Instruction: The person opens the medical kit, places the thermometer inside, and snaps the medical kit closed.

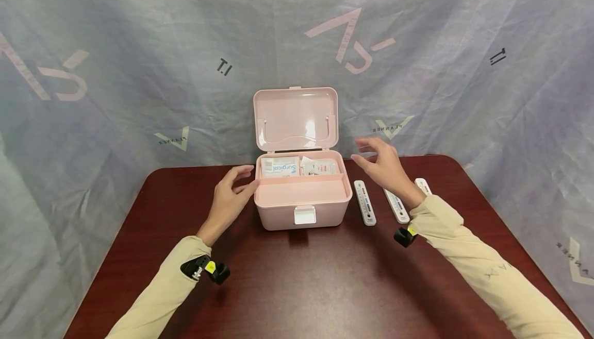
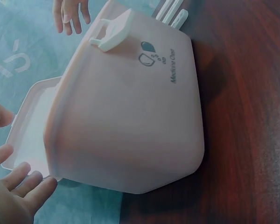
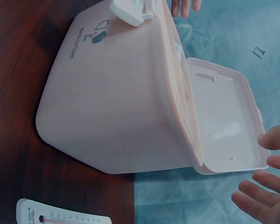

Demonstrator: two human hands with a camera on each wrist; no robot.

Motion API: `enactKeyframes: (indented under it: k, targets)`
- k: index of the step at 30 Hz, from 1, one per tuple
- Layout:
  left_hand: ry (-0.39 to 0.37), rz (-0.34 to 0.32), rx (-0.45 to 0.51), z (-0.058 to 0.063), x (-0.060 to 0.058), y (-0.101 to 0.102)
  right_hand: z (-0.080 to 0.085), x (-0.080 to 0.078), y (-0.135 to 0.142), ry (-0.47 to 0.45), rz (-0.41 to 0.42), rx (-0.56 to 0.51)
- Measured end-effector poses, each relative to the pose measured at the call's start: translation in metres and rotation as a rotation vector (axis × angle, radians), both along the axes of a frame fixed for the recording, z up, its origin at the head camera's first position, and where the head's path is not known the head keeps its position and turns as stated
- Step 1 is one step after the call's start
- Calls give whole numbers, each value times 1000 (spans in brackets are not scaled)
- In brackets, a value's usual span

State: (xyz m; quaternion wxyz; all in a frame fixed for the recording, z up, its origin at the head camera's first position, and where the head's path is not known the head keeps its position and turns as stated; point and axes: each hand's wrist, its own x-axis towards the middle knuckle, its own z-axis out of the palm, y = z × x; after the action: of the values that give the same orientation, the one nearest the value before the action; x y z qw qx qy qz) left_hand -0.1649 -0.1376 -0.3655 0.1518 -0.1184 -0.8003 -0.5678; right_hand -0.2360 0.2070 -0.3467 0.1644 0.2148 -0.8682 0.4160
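"Looking at the pink box (image 1: 280, 219) first, where does it sit?"

"On the dark red table (image 1: 297, 282), toward the far edge, its lid (image 1: 296, 115) raised at the back. A white clasp (image 1: 304, 215) sits on the front wall, near a printed pill drawing (image 2: 151, 55)."

"What's inside?"

"2 packets in the rear section: on the left, a white packet marked 'Surgical' (image 1: 280, 167); on the right, a white and clear packet (image 1: 321, 167). A long compartment runs along the front."

"And the hands?"

"The left hand (image 1: 227, 197) is just beside the box's left rim, fingers loosely bent and apart, gripping nothing. I can't tell whether its thumb touches the rim. The right hand (image 1: 382, 166) hangs in the air to the right of the box, apart from it, also relaxed and unclosed."

"Anything near that right arm?"

"3 white thermometers (image 1: 365, 203) lie on the table, the nearest just beside the box; the arm partly covers the other 2."

"Farther out?"

"Pale sleeves (image 1: 162, 285), black wrist devices (image 1: 220, 273), and a printed grey-blue cloth (image 1: 185, 24) behind the table."
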Motion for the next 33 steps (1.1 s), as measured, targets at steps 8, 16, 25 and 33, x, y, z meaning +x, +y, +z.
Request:
enactKeyframes:
  k: [8,16,25,33]
  targets:
    - [-10,6,7,-4,6,2,-6,6,0,24,-12,-19]
    - [-46,-11,17,-8,14,5,-12,13,3,33,-1,-39]
    - [-59,-11,-27,-35,8,3,-21,19,6,30,-19,-36]
    - [-81,-25,-49,-20,21,12,-30,25,8,29,-33,-28]
